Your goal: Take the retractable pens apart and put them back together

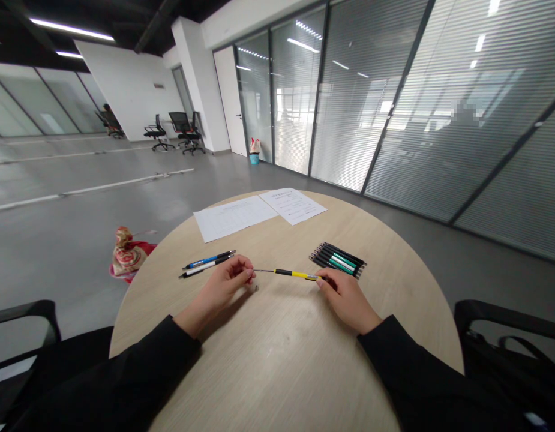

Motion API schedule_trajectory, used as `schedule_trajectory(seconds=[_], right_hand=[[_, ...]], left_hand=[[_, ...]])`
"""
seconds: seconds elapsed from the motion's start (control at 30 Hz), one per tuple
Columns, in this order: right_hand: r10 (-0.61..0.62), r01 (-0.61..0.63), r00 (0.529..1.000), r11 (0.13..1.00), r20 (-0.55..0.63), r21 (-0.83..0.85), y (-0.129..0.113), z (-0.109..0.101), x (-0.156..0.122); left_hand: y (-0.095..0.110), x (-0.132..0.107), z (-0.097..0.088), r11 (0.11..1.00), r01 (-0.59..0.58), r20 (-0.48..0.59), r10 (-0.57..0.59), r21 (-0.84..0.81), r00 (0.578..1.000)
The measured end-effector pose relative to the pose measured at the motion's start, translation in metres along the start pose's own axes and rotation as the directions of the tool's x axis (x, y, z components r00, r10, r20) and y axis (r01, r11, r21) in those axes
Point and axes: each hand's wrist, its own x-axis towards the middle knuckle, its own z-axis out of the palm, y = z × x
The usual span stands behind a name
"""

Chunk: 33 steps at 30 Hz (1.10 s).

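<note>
A yellow pen barrel [300,275] with a black grip is pinched in the fingers of my right hand [344,297], its open end facing left. My left hand [227,282] is closed on the far end of a thin dark ink refill [264,270], which runs in line with the barrel and meets its grip end. Just below my left fingertips is a small metallic piece [257,288], too small to name surely. Beside my left hand lie a blue pen [207,260] and a white pen [205,267]. Past my right hand several black, green and white pens [338,259] lie in a row.
The round wooden table [277,360] bears two printed sheets, one on the left [234,217] and one on the right [295,205], at its far edge. A red and beige bag [131,255] sits on the floor at left. Chair armrests flank me, the right one [506,318] nearer the table.
</note>
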Motion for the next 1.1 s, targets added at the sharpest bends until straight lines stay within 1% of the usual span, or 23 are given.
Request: schedule_trajectory(seconds=[0.2,0.27,0.43,0.6,0.7,0.9,1.0,1.1], right_hand=[[0.03,-0.032,0.998,0.999,-0.051,-0.024,0.0034,0.0003,0.0005],[0.039,-0.04,0.997,0.999,-0.068,-0.022,0.0044,0.0006,0.0005],[0.016,-0.017,0.997,1.0,-0.074,-0.012,0.0044,0.0014,0.0002],[0.022,-0.023,0.995,1.0,-0.102,-0.012,0.0062,0.0018,0.0004],[0.021,-0.021,0.993,1.0,-0.114,-0.004,0.0065,0.0022,0.0003],[0.018,-0.016,0.997,0.999,-0.073,0.031,0.0041,0.0027,-0.0007],[0.013,-0.011,0.999,0.999,-0.051,0.04,0.0027,0.0027,-0.0009],[0.013,-0.011,0.999,0.999,-0.031,0.042,0.0012,0.0026,-0.0009]], left_hand=[[-0.0052,0.0042,-0.0055,1.0,-0.021,-0.088,0.02,-0.009,0.996],[-0.0056,0.0043,-0.006,1.0,-0.022,-0.101,0.021,-0.003,0.995],[-0.0038,0.0033,-0.0051,1.0,0.005,-0.042,-0.004,0.024,0.999],[-0.005,0.0028,-0.0057,0.998,-0.023,-0.05,0.026,0.066,0.998],[-0.0041,0.0016,-0.0049,0.997,-0.017,-0.034,0.02,0.076,0.999],[0.0014,-0.0024,-0.0008,0.992,0.0,0.041,-0.005,0.124,0.999],[-0.0004,-0.0025,-0.0006,0.988,-0.006,0.07,-0.005,0.152,0.998],[-0.0038,-0.0022,-0.0014,0.989,-0.016,0.114,-0.001,0.148,0.994]])
